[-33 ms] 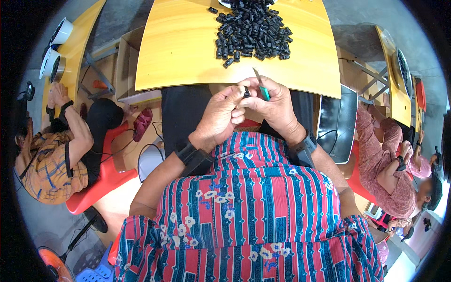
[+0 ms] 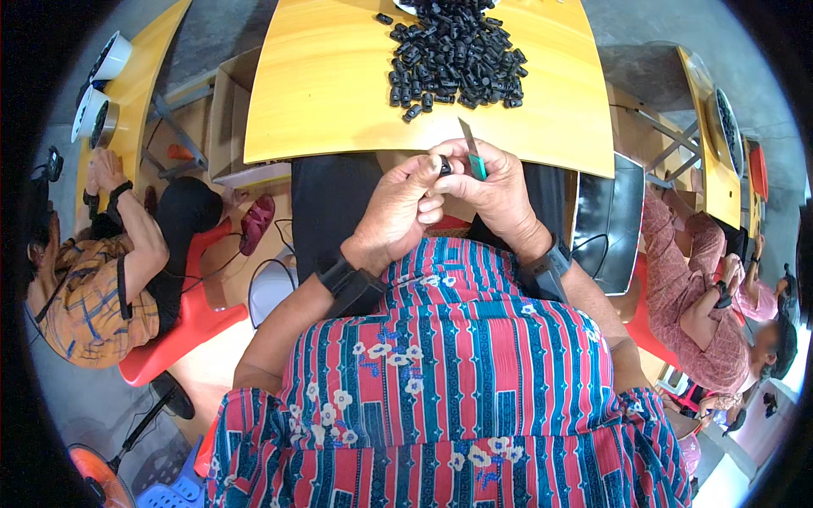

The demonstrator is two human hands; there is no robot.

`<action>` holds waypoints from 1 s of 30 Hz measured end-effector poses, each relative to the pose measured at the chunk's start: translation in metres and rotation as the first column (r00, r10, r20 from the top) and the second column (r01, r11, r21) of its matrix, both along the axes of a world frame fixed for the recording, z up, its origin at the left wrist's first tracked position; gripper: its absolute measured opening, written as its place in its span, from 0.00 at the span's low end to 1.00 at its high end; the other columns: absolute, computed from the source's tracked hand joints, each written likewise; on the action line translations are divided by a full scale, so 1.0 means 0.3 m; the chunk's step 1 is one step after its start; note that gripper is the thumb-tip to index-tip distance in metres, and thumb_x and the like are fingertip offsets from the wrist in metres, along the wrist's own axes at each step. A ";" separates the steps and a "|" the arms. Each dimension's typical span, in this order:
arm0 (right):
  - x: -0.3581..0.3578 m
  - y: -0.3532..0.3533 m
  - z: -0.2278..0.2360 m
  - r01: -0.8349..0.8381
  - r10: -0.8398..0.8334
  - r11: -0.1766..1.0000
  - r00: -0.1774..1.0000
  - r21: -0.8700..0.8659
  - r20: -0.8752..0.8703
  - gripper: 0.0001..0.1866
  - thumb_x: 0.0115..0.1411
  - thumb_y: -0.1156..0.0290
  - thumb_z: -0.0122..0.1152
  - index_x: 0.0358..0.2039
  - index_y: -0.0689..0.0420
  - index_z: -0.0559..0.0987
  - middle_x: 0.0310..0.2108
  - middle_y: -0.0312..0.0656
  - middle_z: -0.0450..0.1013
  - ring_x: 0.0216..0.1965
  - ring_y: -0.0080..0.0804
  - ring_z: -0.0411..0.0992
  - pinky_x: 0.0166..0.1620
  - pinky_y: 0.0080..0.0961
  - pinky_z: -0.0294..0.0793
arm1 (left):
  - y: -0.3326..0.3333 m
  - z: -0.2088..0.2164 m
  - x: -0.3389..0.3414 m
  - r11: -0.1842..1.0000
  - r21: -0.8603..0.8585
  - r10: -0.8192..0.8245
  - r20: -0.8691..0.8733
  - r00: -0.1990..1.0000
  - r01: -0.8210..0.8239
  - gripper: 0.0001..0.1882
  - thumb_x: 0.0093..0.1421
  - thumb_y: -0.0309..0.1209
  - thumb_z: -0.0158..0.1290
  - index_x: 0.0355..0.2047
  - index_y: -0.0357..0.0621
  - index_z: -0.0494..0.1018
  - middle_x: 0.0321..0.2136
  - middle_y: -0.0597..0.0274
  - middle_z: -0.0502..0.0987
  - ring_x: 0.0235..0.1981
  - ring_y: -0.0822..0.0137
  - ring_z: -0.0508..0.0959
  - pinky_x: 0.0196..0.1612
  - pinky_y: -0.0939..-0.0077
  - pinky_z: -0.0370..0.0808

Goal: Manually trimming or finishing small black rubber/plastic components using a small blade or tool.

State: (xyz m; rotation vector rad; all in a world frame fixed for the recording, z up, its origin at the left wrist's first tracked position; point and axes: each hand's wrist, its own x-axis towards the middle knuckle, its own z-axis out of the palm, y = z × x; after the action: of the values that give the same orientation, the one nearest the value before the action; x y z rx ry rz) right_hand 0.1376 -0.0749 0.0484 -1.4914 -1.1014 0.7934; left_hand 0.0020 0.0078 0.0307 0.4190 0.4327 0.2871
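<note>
Two bare hands at work, right in front of a red-and-blue striped, flowered shirt (image 2: 457, 364), with dark grey wristbands (image 2: 347, 284) on both wrists. Left hand (image 2: 394, 207) curled in, thumb and forefinger clamped on a small black plastic piece (image 2: 445, 167); that piece sits up at the fingertips, likely to leave its end exposed and reachable. Over on the right, the right hand (image 2: 500, 195) has a green-handled knife with a slim metal blade (image 2: 478, 167) gripped among its fingers, the tip aimed toward the far side, seemingly so the blade stays clear of the left hand while the right thumb steadies the piece; whether that thumb actually touches it, I can't tell. Both hands meet by the near edge of a yellow wood-toned table (image 2: 322, 85), elbows out to the sides, probably for a steady close hold. Farther on, a heap of black plastic cylindrical pieces (image 2: 457, 59) spreads across the table, presumably placed within arm's reach, and at the far edge a white rim (image 2: 406, 7) peeks out behind it. Any lettering? No brand or label readable on the knife, wristbands or pieces.
</note>
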 end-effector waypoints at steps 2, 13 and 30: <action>-0.007 -0.001 0.006 -0.009 0.005 1.000 0.974 -0.017 -0.226 0.16 0.48 0.74 0.68 0.39 0.61 0.78 0.26 0.31 0.70 0.28 0.21 0.67 0.33 0.17 0.69 | -0.002 -0.005 -0.002 0.999 -0.032 -0.025 0.086 0.996 0.027 0.17 0.63 0.38 0.50 0.47 0.41 0.68 0.29 0.73 0.69 0.21 0.85 0.62 0.21 0.92 0.61; 0.017 -0.014 0.002 -0.123 0.099 0.992 0.614 0.029 -0.783 0.14 0.57 0.77 0.59 0.44 0.66 0.73 0.32 0.41 0.73 0.28 0.29 0.76 0.33 0.22 0.78 | -0.016 -0.007 -0.009 0.999 -0.034 0.004 0.151 0.989 0.001 0.11 0.64 0.36 0.50 0.41 0.42 0.71 0.23 0.75 0.65 0.21 0.83 0.62 0.22 0.89 0.62; 0.008 -0.004 0.004 -0.042 0.040 0.999 0.997 0.030 0.063 0.14 0.52 0.78 0.64 0.40 0.64 0.76 0.28 0.32 0.69 0.31 0.19 0.73 0.36 0.16 0.73 | -0.008 -0.006 -0.003 0.988 -0.149 -0.012 0.145 0.989 0.034 0.15 0.64 0.38 0.50 0.46 0.42 0.67 0.26 0.74 0.64 0.21 0.83 0.60 0.22 0.90 0.60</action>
State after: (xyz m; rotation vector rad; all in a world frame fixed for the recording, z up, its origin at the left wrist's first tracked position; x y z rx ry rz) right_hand 0.1400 -0.0760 0.0495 -1.4802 -1.1892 0.7582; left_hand 0.0010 0.0055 0.0290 0.2527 0.3059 0.2582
